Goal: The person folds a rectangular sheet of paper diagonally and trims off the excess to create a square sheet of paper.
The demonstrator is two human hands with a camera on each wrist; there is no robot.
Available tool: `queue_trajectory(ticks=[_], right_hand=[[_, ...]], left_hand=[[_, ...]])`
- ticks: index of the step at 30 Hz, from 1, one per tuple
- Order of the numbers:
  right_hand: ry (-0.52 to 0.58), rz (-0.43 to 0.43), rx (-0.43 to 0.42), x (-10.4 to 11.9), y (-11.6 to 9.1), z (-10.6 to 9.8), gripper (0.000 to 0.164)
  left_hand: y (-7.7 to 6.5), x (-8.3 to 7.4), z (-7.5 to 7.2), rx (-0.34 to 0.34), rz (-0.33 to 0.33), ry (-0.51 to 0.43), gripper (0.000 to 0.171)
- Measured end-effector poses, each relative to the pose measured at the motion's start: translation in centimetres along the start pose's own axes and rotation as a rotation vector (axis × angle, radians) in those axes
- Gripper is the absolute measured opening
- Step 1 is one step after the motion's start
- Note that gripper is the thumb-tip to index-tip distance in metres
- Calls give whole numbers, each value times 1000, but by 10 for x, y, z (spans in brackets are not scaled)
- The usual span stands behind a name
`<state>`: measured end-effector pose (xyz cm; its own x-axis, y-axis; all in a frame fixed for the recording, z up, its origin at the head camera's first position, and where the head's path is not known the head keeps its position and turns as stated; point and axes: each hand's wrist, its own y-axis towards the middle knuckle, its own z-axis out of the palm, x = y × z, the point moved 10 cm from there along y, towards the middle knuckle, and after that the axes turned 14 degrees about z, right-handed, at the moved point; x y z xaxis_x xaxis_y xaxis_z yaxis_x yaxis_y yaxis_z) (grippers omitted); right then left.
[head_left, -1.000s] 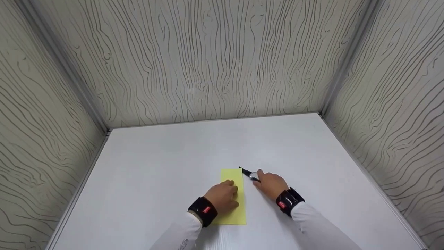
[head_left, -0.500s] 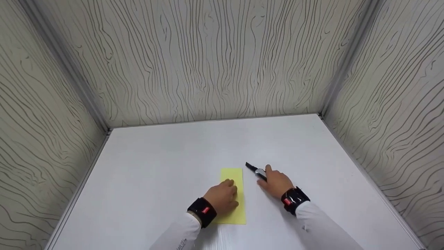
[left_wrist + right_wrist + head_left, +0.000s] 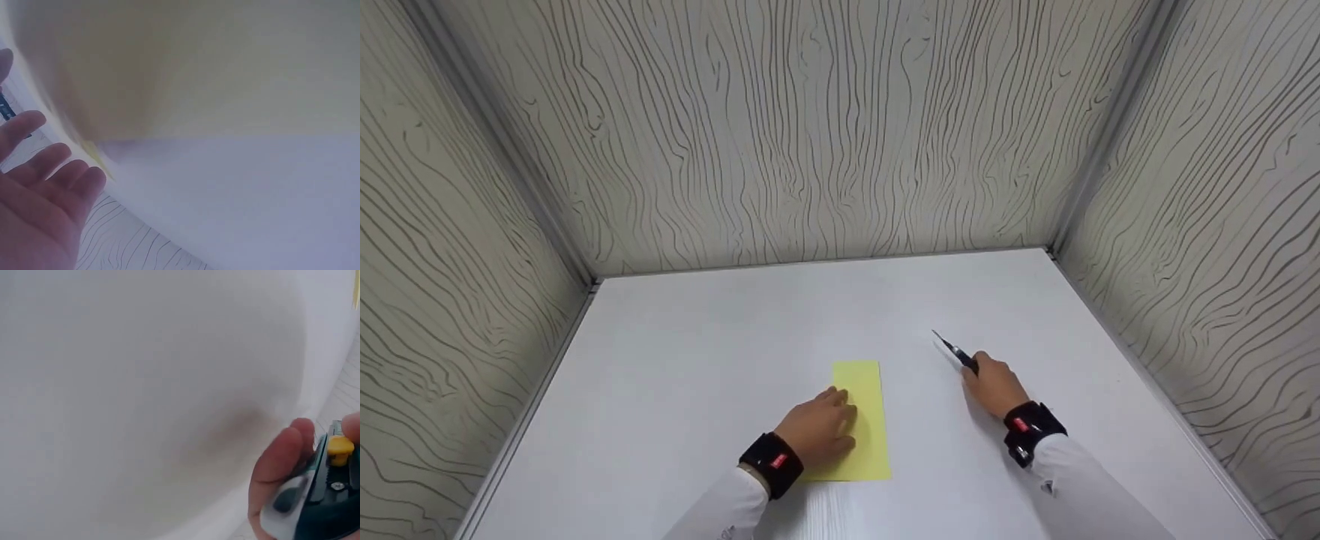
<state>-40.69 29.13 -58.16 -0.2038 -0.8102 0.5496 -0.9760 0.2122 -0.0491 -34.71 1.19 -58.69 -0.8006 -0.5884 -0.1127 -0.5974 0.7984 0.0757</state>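
A yellow sheet of paper (image 3: 871,442) lies on the white table in the head view. Over its left part is my left hand (image 3: 816,431), palm down. Its fingers (image 3: 84,183) are spread and loosely bent in the left wrist view, with nothing gripped between them. Off to the right of the paper, my right hand (image 3: 997,386) grips a utility knife (image 3: 964,357). The knife points away to the upper left, its thin blade out. Close up in the right wrist view, a yellow slider (image 3: 340,445) shows on the dark handle beside the thumb.
The white table (image 3: 697,337) stretches out around the paper. Wood-grain patterned panels (image 3: 810,135) wall it in at the back and on both sides, with grey metal strips at the corners. A black band (image 3: 771,465) is strapped round each wrist.
My right hand has carried the utility knife away from the paper's top right corner, to the right and slightly farther back. The left hand has slid left across the paper, which has shifted slightly left.
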Motion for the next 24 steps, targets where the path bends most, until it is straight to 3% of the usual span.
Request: queue_trajectory(ticks=[5, 16, 24], right_hand=[[-20, -38, -38, -7, 4, -10, 20], [19, 93, 19, -41, 12, -28, 24], [-7, 115, 3, -63, 16, -32, 26]], left_hand=[[-15, 7, -4, -25, 5, -20, 36], [-38, 9, -10, -16, 34, -91, 45], [-39, 2, -6, 22, 81, 8, 47]])
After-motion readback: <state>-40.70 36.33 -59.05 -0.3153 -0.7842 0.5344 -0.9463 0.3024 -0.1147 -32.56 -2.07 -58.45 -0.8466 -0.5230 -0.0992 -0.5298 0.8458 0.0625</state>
